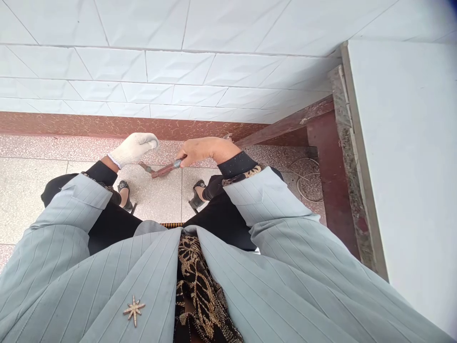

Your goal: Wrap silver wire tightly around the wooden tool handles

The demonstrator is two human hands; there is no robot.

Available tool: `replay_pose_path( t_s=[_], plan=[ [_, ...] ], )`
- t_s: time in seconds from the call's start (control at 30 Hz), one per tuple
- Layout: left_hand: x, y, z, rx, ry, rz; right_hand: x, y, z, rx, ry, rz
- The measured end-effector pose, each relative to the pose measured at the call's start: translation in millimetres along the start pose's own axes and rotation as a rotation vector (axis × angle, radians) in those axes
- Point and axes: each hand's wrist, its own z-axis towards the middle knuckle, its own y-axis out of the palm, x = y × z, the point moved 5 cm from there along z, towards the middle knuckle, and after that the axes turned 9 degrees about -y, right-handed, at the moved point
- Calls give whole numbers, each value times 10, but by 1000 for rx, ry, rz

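Note:
My left hand [134, 147], in a white knitted glove, is closed with its thumb against the curled fingers. Whatever lies inside those fingers, if anything, is hidden. Bare and wrapped round one end of a reddish-brown, stick-like tool handle [164, 170] is my right hand [200, 151]. Greyish binding, like wire, circles the handle close to my fingers. Past a bend at its lower left, a short thin piece with similar binding rises toward the space below my left hand. The tool's exact kind cannot be made out. Both hands are above the floor, between my knees.
White tiled wall [178, 66] rises ahead, with a reddish-brown skirting band [107, 125] at its foot. To my right stands a white-topped table [410, 166] on a brown frame [330, 181]. A pale coiled cable [303, 183] lies on the speckled floor [157, 195] beside it.

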Motion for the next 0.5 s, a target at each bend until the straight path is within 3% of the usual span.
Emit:
replay_pose_path(
  t_s=[0.1,0.23,0.33,0.43,0.5],
  plan=[
    [-22,-30,29,61,-47,11,-7,6,-12,10,-118,99],
    [-35,-19,69,81,-114,40,-46,-46,-67,125,-257,179],
    [-40,104,79,15,-146,21,-66,-166,-116,404,-300,276],
    [14,331,30,-170,-112,-105,20,-271,-147,756,-183,382],
    [83,454,-26,-273,-50,-164,82,-280,-133,860,-75,384]
  ],
)
